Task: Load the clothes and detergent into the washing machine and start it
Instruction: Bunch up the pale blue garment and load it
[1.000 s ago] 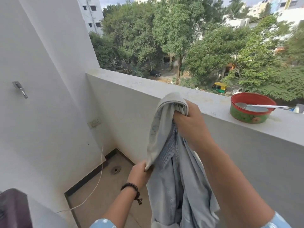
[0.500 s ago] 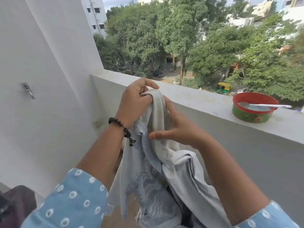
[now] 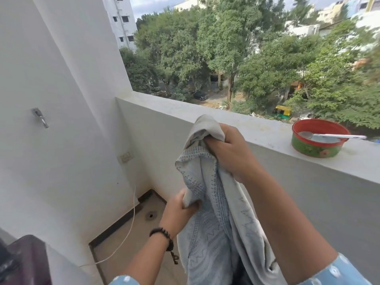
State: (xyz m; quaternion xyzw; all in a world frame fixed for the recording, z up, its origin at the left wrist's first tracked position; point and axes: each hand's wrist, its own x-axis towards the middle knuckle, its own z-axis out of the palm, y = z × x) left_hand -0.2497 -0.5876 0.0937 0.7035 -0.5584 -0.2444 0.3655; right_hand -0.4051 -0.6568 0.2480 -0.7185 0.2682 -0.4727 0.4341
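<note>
Two hands, one garment, logged on a balcony. Right hand [image 3: 230, 153]: fist closed round the bunched top of the pale grey-blue cloth [image 3: 207, 219], held up in front of the parapet ledge [image 3: 257, 128]. Left hand [image 3: 181, 210]: fingers curled round a lower fold of the same cloth, beaded bracelet [image 3: 162, 237] at the wrist.

Change noted: half a second earlier the left hand had been up at the top of the cloth beside the right, whose fingers were then spread; it had since dropped to the lower fold, and the right had clenched again on the top. The cloth therefore hung stretched between the two grips, its tail running out of view below.

Reading for the task: the garment appeared to be getting shaken out or sorted, not yet loaded. It was held in the air, clear of the floor. A dark maroon object [image 3: 24, 258] at the bottom-left corner of the view may have been part of the washing machine; this could not be confirmed.

Also present: red-rimmed green bowl [image 3: 316, 147] with a spoon [image 3: 333, 136], on the ledge towards its right end, well apart from both hands; wall tap [image 3: 40, 117]; white cable [image 3: 131, 227] down to the floor by the drain [image 3: 151, 215].
</note>
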